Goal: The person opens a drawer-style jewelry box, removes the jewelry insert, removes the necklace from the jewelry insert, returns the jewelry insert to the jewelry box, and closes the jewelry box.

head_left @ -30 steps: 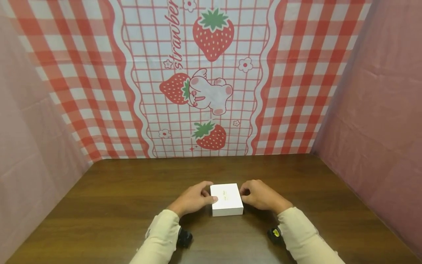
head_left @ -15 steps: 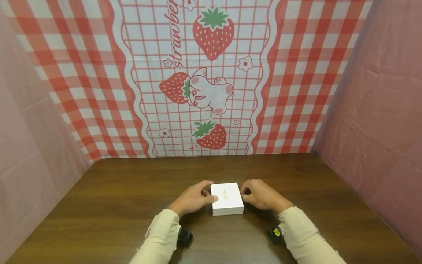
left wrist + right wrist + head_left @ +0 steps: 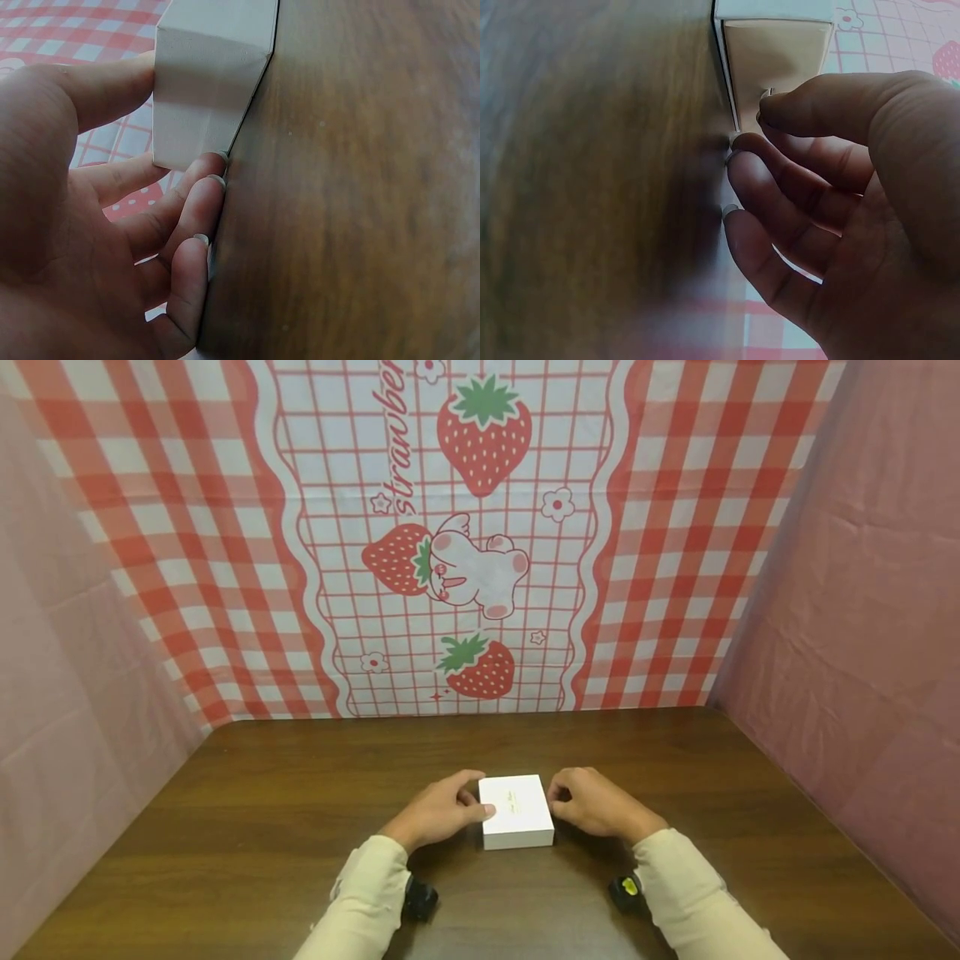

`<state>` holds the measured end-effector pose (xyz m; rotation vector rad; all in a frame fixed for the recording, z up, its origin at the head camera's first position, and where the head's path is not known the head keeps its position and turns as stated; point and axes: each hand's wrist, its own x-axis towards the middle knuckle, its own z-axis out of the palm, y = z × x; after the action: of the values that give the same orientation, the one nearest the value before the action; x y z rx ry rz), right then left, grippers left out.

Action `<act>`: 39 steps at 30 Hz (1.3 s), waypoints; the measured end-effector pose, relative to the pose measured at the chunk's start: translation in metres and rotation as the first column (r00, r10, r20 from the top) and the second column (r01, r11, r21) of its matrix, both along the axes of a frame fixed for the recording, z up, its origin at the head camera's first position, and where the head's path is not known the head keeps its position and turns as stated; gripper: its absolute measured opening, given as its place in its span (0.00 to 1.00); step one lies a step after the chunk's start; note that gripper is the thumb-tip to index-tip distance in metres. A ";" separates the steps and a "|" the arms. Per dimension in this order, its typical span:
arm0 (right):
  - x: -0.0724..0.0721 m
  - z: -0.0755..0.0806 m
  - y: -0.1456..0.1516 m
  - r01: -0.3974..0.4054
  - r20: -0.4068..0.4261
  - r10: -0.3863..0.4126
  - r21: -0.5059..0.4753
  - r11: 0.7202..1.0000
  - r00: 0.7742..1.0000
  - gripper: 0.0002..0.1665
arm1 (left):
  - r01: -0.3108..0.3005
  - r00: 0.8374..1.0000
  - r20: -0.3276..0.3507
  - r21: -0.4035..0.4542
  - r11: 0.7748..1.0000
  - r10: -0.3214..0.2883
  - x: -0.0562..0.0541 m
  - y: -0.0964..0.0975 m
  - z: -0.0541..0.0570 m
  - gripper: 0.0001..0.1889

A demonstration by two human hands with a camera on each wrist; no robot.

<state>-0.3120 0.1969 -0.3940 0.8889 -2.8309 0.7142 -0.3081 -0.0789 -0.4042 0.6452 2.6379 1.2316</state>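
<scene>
A small white box (image 3: 516, 802) with faint gold lettering on its lid lies flat on the table in the head view. My left hand (image 3: 438, 812) grips its left side, the thumb on the top edge and the forefinger at the far corner. In the left wrist view the other fingertips rest on the wood beside the box (image 3: 206, 90). At the opposite side my right hand (image 3: 596, 803) has thumb and forefinger pinched together on a small pull tab (image 3: 767, 93) at the box's end face, which sits inside a thin outer sleeve. The tab is mostly hidden by the fingertips.
The brown wooden table (image 3: 300, 777) reaches back to a red-and-white checked strawberry cloth (image 3: 480, 568). Pink curtains (image 3: 862, 652) stand at both sides. Black wrist cameras (image 3: 420, 900) hang beneath both cream sleeves.
</scene>
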 end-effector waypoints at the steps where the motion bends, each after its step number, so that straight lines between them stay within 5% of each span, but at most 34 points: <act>1: 0.000 0.000 0.000 0.004 0.002 -0.004 0.001 1.000 1.000 0.07 | 0.000 1.000 0.000 0.000 1.000 0.000 0.000 0.000 0.000 0.34; 39: -0.004 -0.003 0.008 0.069 0.068 -0.068 -0.007 0.998 0.995 0.05 | -0.005 1.000 -0.008 -0.010 1.000 0.005 -0.002 0.000 -0.002 0.35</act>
<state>-0.3161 0.2049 -0.3970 0.7762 -2.8984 0.7626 -0.3099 -0.0785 -0.4065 0.6437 2.6520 1.2185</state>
